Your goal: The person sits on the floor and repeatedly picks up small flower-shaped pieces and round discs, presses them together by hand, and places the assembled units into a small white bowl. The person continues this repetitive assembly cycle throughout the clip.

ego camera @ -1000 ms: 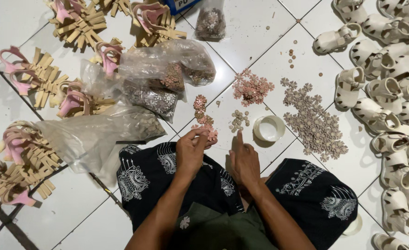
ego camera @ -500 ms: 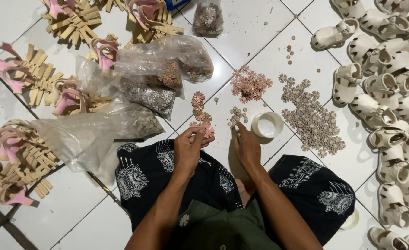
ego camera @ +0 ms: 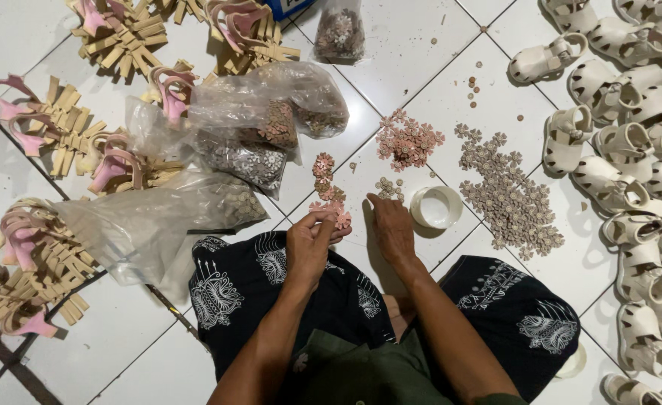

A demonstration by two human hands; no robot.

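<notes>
I sit on a white tiled floor with black patterned cloth over my knees. My left hand (ego camera: 312,241) pinches a small pink flower ornament (ego camera: 341,219) at its fingertips, just above the floor. My right hand (ego camera: 391,225) lies flat, fingers reaching toward a small cluster of tiny beige pieces (ego camera: 388,187). A row of pink flower ornaments (ego camera: 323,174) runs away from my left hand. A small white round cup (ego camera: 436,207) stands just right of my right hand.
A pink flower pile (ego camera: 409,139) and a bigger beige flower pile (ego camera: 512,196) lie ahead and right. Clear plastic bags of ornaments (ego camera: 250,129) sit to the left. Pink-and-tan sandal parts (ego camera: 55,129) fill the left side, white children's sandals (ego camera: 631,150) the right.
My right hand has moved forward from near my knee toward the small beige pieces. My left hand has stayed by the pink flowers.
</notes>
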